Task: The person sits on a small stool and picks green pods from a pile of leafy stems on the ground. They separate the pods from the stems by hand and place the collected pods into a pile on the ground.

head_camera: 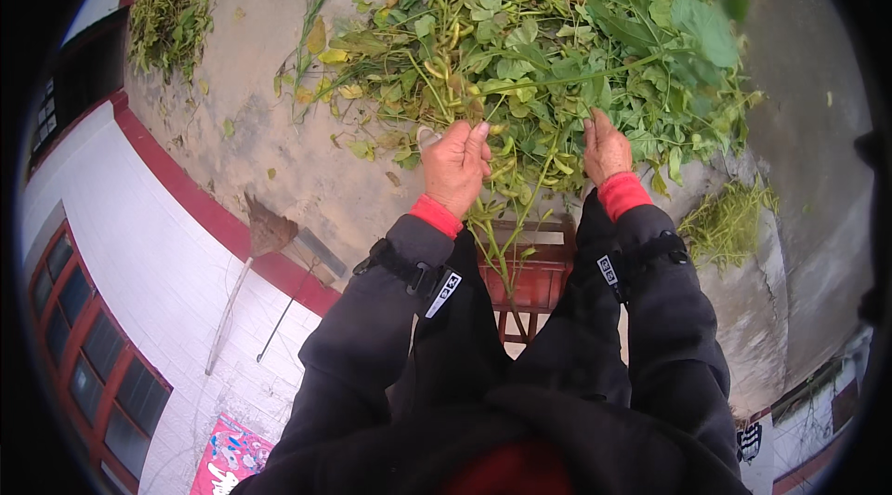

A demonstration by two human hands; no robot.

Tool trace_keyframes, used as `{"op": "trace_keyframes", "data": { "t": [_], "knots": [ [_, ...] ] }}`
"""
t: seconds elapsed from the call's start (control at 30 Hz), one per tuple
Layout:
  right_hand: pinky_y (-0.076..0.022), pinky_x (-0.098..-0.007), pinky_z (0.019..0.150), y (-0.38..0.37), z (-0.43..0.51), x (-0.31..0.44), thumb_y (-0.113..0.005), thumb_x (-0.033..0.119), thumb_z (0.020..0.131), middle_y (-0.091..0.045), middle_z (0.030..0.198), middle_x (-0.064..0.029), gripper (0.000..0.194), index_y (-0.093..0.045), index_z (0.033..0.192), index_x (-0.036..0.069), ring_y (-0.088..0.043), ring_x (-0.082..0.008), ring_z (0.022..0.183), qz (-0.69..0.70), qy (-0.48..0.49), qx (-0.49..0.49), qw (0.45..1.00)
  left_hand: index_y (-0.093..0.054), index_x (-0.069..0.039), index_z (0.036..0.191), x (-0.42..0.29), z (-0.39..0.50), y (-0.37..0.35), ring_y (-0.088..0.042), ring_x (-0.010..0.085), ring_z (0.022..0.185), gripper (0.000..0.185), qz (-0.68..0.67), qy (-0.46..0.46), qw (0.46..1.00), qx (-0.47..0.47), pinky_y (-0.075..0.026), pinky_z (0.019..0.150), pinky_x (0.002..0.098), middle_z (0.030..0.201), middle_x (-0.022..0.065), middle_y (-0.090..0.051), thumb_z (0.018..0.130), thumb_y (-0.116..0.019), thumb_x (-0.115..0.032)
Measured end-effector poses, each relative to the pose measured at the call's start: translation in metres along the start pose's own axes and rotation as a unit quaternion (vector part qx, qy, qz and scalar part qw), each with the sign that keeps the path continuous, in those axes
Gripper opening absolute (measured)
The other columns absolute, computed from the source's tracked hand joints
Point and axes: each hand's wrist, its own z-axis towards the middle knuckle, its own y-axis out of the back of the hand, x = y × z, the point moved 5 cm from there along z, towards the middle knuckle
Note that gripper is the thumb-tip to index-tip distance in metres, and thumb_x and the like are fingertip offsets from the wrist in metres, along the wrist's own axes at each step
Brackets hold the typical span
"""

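Observation:
A soybean plant [503, 254] with green pods stands tilted between my knees, its root end downward over a red wooden stool [526, 282]. My left hand [456, 164] is closed around one of its branches, thumb against the curled fingers. Pods and yellowing leaves show just above that hand. To the right, my right hand [608, 146] is held among the leaves with thumb and fingers close together; whether anything is pinched there is unclear. A long leaf stalk [571, 81] crosses above both hands and ends in a large blurred green leaf [704, 24].
A broad heap of cut soybean plants [516, 28] covers the concrete ahead. Smaller piles lie at the far left [171, 14] and right [728, 223]. A broom [268, 226] and a long-handled dustpan [320, 251] lean by the white wall [174, 216] on the left.

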Motion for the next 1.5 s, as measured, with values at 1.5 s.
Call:
{"op": "trace_keyframes", "data": {
  "t": [1.5],
  "knots": [
    [-0.0447,-0.0357,0.049,0.084,-0.028,0.098,-0.055,0.009,0.070,-0.053,0.078,-0.0145,0.016,-0.053,0.085,0.002,-0.056,-0.0273,0.057,-0.149,0.079,0.091,0.981,-0.049,-0.001,0.073,0.002,0.005,-0.024,-0.047,0.0299,0.061,0.014,0.138,-0.182,0.962,0.149,-0.038,0.054,0.0342,0.066,0.0112,-0.044,0.080,-0.052,-0.013]
  ]
}}
